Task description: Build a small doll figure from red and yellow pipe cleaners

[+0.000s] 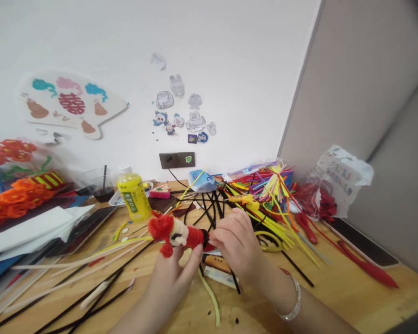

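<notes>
Over table (pixel 252 311): left fingers (pixel 194 260) pinch red figure (pixel 194 237); right fingers (pixel 226 235) bunched at black end (pixel 205 238), hold unclear.

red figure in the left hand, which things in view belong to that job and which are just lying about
Likely the job:
red figure, in the left hand, right hand at its black end
black fuzzy stems

Seemingly lying about:
yellow bottle
plastic cup
blue packet

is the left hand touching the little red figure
Touching: the head view shows the left hand holding the red figure, with its thumb up against the figure's red body.
</notes>
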`<state>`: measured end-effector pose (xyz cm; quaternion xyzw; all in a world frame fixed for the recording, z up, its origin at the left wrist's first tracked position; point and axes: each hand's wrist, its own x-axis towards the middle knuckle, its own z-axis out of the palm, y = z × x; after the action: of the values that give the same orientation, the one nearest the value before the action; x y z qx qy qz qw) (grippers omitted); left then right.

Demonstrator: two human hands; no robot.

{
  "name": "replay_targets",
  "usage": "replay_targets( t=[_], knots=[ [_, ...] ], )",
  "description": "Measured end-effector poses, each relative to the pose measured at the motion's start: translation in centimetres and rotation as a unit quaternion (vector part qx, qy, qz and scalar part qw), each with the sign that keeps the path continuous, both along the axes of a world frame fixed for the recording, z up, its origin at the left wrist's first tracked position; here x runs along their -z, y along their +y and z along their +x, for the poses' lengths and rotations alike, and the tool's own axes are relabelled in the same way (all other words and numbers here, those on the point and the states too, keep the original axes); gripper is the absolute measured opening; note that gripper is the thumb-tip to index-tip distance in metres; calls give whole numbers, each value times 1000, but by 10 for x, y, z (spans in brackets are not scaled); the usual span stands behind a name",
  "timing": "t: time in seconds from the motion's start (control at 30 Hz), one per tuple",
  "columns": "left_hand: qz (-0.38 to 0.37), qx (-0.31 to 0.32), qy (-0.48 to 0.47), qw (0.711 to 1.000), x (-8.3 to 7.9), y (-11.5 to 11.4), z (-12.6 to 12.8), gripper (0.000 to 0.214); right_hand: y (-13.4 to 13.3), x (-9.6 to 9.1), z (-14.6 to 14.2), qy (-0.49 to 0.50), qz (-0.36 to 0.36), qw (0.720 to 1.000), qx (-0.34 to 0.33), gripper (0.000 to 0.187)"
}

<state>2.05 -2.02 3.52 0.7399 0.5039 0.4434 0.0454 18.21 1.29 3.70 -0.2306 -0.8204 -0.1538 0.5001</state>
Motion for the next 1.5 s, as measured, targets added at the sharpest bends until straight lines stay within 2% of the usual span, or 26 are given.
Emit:
replay_targets(
  t=[0.23, 0.8, 1.0, 1.23, 1.5],
  knots=[
    [-5, 0, 15, 1000, -3, -1, 1, 28, -3, -9, 0, 13, -36, 999, -14, 12],
    [-20, -6, 15, 1000, -1, -2, 1, 30, -3, -8, -1, 15, -87, 995, -38, 13],
    [-53, 2, 4, 999, -1, -2, 1, 30, -3, -8, 0, 29, -124, 991, -51, 11],
    [-38, 12, 6, 999, -2, 2, 0, 27, -1, -14, 5, 13, -206, 976, -63, 12],
    [-51, 29, -13, 998, -5, 4, -1, 27, 0, -16, 6, -2, -218, 973, -75, 11]
  ],
)
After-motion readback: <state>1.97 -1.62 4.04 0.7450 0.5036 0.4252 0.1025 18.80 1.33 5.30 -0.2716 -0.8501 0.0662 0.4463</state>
